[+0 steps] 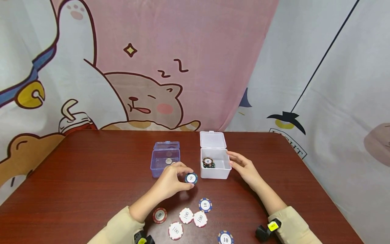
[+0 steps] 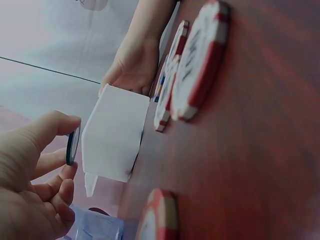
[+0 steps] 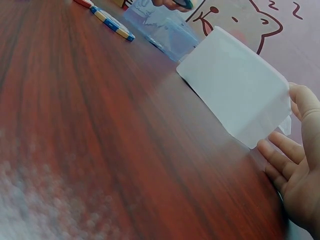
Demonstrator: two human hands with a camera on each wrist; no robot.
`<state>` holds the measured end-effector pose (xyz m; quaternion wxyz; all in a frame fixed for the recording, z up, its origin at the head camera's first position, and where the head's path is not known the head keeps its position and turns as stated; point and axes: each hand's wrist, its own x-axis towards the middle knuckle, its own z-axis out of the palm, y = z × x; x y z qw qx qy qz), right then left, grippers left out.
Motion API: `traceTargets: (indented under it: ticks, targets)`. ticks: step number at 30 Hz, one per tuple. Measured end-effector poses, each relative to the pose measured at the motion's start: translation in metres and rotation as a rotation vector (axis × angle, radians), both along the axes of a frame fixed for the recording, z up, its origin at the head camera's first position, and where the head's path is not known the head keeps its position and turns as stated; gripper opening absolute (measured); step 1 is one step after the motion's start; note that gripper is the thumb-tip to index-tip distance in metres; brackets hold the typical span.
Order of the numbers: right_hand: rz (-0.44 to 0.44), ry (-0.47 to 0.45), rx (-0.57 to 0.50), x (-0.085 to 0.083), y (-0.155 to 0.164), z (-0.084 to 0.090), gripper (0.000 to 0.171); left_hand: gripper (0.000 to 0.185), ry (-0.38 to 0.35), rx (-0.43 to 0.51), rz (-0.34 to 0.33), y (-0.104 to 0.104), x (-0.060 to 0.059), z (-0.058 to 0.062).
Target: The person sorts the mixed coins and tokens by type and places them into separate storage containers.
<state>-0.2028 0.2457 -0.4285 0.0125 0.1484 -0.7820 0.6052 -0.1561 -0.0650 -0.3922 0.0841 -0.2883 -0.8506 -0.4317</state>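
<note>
Between its thumb and fingers my left hand pinches a dark poker chip with a white centre, held up in front of the two boxes. To its right stands a white plastic box with its lid tipped back, and dark chips lie inside at the left. My right hand rests against that box's right side, thumb near the front and fingers extended along the wall. A clear blue box, also with its lid back, sits behind the left hand and has a silvery coin in it.
Closer to me on the brown table lie several loose chips: a red one, white ones marked 100, and two blue ones, one in the middle and another at the near edge. A printed curtain hangs behind the table.
</note>
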Motion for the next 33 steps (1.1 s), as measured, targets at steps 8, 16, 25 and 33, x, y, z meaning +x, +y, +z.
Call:
traceTargets:
  ticks: [8, 16, 25, 33]
  targets:
    - [0.0, -0.008, 0.004, 0.001, 0.0, 0.0, 0.043, 0.035, 0.017, 0.009, 0.003, 0.009, -0.003, 0.008]
    - [0.007, -0.004, -0.009, 0.001, -0.001, 0.001, 0.042, 0.034, 0.007, 0.046, 0.022, 0.021, -0.007, 0.023]
    - [0.007, -0.005, -0.018, 0.0, -0.001, 0.0, 0.042, 0.036, 0.029, 0.059, 0.039, 0.039, -0.019, 0.035]
    - [0.008, 0.003, -0.008, 0.0, 0.0, -0.001, 0.043, 0.036, 0.016, 0.072, 0.053, 0.05, -0.031, 0.036]
